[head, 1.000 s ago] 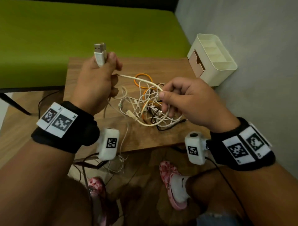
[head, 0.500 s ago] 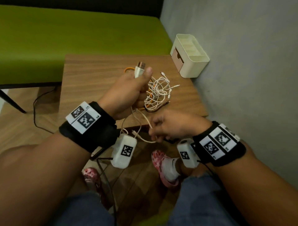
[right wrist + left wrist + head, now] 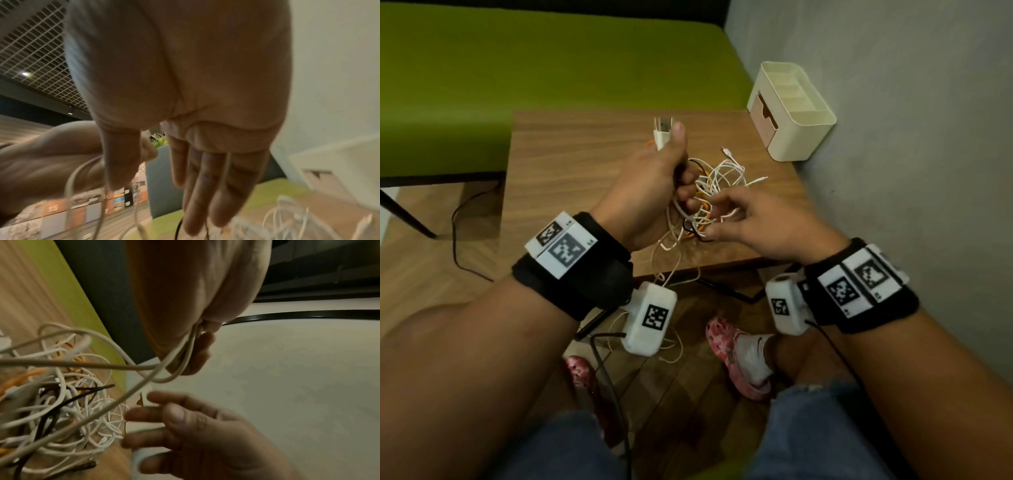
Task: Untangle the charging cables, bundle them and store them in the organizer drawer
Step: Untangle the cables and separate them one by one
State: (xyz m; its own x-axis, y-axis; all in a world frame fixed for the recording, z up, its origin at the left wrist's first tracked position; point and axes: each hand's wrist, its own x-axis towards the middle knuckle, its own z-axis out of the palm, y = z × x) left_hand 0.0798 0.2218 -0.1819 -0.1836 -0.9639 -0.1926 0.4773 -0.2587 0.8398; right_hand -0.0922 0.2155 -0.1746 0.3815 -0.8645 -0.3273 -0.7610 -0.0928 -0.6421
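Note:
My left hand (image 3: 674, 164) grips a cream USB cable: the thumb presses its plug (image 3: 662, 135) upright, and loops of the cable (image 3: 180, 356) run through the fist. A tangle of white, orange and black cables (image 3: 719, 178) lies on the wooden table (image 3: 571, 171) just right of that fist. My right hand (image 3: 714, 216) hovers over the tangle's near side with straight, spread fingers (image 3: 205, 194) and holds nothing. The cream organizer (image 3: 796, 113) stands at the table's back right corner, its brown drawer front (image 3: 763, 118) closed.
A grey wall (image 3: 893, 171) runs close along the table's right side. A green bench (image 3: 534, 68) lies behind the table. Loose cable ends (image 3: 671, 267) hang over the table's front edge above my feet and the wooden floor.
My right hand has let go of the cable section it held low by the table's front edge and risen to the tangle with fingers spread. The left hand keeps its hold on the plug.

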